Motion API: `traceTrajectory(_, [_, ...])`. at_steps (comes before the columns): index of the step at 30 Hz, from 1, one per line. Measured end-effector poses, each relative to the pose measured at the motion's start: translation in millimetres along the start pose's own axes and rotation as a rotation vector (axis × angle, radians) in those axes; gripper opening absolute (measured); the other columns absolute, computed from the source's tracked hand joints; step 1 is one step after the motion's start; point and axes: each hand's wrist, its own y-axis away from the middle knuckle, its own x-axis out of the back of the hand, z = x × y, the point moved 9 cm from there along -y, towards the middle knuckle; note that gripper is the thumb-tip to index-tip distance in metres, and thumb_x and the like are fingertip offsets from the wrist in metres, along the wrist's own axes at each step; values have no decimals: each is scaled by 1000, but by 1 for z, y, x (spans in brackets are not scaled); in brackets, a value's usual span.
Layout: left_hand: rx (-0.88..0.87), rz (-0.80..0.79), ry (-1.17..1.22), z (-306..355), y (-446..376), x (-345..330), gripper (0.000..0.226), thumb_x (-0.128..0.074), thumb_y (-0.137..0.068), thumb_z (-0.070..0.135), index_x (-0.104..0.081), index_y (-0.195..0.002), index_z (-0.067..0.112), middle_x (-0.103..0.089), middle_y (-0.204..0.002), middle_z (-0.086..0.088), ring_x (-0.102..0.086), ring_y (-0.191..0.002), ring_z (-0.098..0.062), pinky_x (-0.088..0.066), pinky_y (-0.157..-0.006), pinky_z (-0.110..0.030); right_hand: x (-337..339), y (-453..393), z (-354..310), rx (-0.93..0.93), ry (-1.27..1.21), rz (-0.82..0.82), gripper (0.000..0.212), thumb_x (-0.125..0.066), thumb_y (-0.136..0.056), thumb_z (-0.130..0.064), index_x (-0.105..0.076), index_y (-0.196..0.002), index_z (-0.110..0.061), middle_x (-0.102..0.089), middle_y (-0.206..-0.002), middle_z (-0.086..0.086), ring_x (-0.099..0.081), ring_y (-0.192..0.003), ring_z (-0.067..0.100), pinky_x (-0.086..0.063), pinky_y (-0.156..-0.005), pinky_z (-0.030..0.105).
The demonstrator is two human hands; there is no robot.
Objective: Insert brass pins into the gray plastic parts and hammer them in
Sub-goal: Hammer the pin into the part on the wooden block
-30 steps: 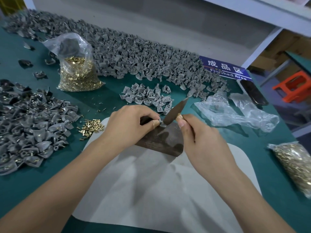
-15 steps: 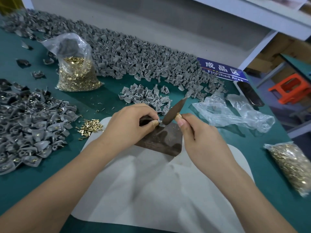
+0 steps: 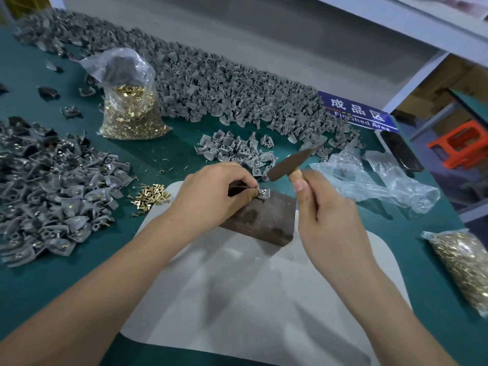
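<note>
A blue sign (image 3: 356, 114) reading "Finished Area" lies at the green surface (image 3: 184, 151) edge, near crumpled clear plastic (image 3: 369, 183) and a dark flat object, possibly a phone (image 3: 401, 150). An orange stool (image 3: 460, 143) stands beyond.

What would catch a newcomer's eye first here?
The two hands at centre: the left hand pinches a gray part on a dark block, the right hand holds a hammer above it. Behind, a long heap of gray parts and a bag of pins.
</note>
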Motion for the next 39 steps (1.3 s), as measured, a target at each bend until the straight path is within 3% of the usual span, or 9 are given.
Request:
traceTrajectory(2, [12, -1, -6, 0, 0, 1, 1, -69, -90, 43, -69, -91, 43, -65, -100, 25, -60, -97, 0, -52, -83, -41, -7, 2, -2, 9, 75, -71, 37, -24, -103, -60, -52, -113, -38, -55, -64, -5, -56, -66, 26, -50, -59, 46])
traceTrajectory(7, [23, -2, -17, 0, 1, 1, 3, -68, -90, 46, -69, -92, 44, -65, -101, 25, -59, -98, 0, -51, -84, -41, 13, 3, -1, 0, 16, 116, 33, -27, -107, -56, -53, -115, -38, -50, -57, -5, -53, -53, 20, -42, -48, 40])
traceTrajectory(11, [42, -10, -1, -1, 0, 1, 1, -69, -91, 44, -70, -92, 44, -65, -102, 25, -58, -99, 0, -50, -86, -41, -3, -4, 6, -35, 100, -110, 38, -26, -104, -60, -56, -111, -37, -59, -68, -5, -58, -70, 28, -51, -62, 46])
traceTrajectory(16, [26, -10, -3, 1, 1, 1, 2, -69, -91, 43, -70, -92, 43, -66, -102, 23, -59, -99, 0, -51, -85, -41, 20, -9, 1, -10, -20, 106, 36, -28, -106, -58, -56, -107, -36, -54, -62, -7, -53, -60, 13, -42, -51, 36])
traceTrajectory(20, [12, -12, -59, 4, 0, 1, 3, -66, -90, 43, -68, -93, 43, -64, -101, 24, -58, -96, 0, -52, -82, -40, -8, -1, 2, -27, 71, -121, 40, -25, -103, -60, -55, -109, -36, -56, -67, -3, -57, -71, 30, -50, -64, 49])
traceTrajectory(22, [-5, -5, -95, 6, 0, 1, 4, -64, -91, 45, -66, -94, 43, -63, -101, 24, -57, -94, 0, -52, -79, -38, -9, -1, 8, -47, 71, -134, 39, -25, -103, -60, -56, -112, -37, -57, -68, -5, -58, -72, 29, -51, -65, 48])
traceTrajectory(29, [-39, 34, -103, 7, 2, 3, 6, -65, -88, 41, -64, -94, 41, -62, -100, 26, -53, -94, 4, -49, -73, -30, -10, 0, 29, -98, -29, -84, 34, -30, -101, -65, -52, -106, -40, -59, -61, -18, -51, -54, 8, -39, -52, 36])
traceTrajectory(35, [-31, 47, -74, 5, 2, 3, 5, -66, -87, 40, -64, -92, 40, -62, -101, 24, -54, -96, 3, -47, -75, -31, 3, -3, 33, -137, -352, 9, 33, -41, -102, -60, -59, -98, -32, -37, -53, -9, -39, -54, 19, -33, -54, 35])
traceTrajectory(39, [-39, 43, -80, 5, 2, 3, 7, -67, -87, 41, -63, -93, 41, -62, -100, 25, -53, -94, 4, -45, -73, -30, 6, -2, 18, -57, -210, 18, 23, -39, -106, -54, -57, -105, -41, -53, -63, -4, -58, -61, 20, -51, -62, 43])
